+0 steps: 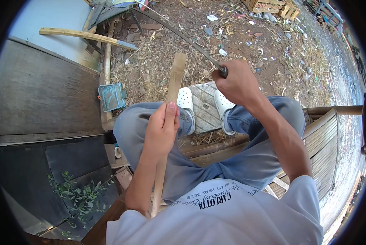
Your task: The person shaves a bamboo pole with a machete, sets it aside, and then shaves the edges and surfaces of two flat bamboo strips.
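I see my left hand (162, 126) gripping 1 bamboo stick (173, 87), right hand (236, 81) clenching what looks like a long blade (179, 34); I'd cut away from the knees.

The long pale tan bamboo strip (171, 92) is straw-coloured along its length, and the long curved dark grey steel blade (179, 33) darkens to a black collar at the handle. The loose blue-grey denim trousers (248, 163) are faded lighter at the knees, the white perforated foam clogs (187, 102) show rows of small round holes, and the white cotton shirt (240, 220) carries black lettering. The small square teal mesh box (111, 96) has a fine grid pattern, and the slatted tan bamboo bench (321, 143) shows parallel strips over brown littered soil (252, 45).
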`<state>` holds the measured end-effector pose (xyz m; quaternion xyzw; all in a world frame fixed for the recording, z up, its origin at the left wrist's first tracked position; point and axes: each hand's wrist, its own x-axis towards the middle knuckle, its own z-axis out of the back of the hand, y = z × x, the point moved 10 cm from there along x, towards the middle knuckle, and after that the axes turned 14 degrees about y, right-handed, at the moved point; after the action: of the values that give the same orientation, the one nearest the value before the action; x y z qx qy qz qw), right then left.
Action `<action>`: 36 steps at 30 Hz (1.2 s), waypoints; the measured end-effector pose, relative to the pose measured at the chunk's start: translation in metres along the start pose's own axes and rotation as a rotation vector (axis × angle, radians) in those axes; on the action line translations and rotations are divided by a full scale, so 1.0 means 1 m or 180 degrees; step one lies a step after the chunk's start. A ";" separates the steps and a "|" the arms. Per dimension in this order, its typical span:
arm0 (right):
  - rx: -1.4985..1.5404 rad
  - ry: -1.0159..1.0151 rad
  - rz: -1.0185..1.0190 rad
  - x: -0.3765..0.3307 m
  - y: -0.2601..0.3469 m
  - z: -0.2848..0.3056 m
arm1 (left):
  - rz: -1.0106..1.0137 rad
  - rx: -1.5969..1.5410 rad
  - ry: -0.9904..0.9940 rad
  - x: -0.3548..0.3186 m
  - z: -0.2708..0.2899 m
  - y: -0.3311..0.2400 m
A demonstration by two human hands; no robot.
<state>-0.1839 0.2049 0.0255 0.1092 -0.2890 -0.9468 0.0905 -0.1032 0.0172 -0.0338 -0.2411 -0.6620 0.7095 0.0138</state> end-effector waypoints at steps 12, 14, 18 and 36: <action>-0.0565 0.0498 0.1040 -0.020 0.043 -0.053 | 0.0308 -0.1201 0.0704 -0.003 -0.022 0.001; -0.0638 0.0572 0.1107 -0.021 0.046 -0.060 | 0.0291 -0.1052 0.0664 -0.004 -0.024 0.001; -0.0678 0.0672 0.1119 -0.018 0.039 -0.067 | 0.0325 -0.0702 0.0336 -0.006 -0.019 0.004; 0.4187 0.1148 0.0048 0.000 -0.002 -0.053 | 0.0633 -0.1430 0.0824 -0.011 -0.043 0.012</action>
<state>-0.1700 0.1791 -0.0184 0.2956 -0.7855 -0.5405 0.0586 -0.0746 0.0519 -0.0422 -0.3906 -0.7686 0.5060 -0.0253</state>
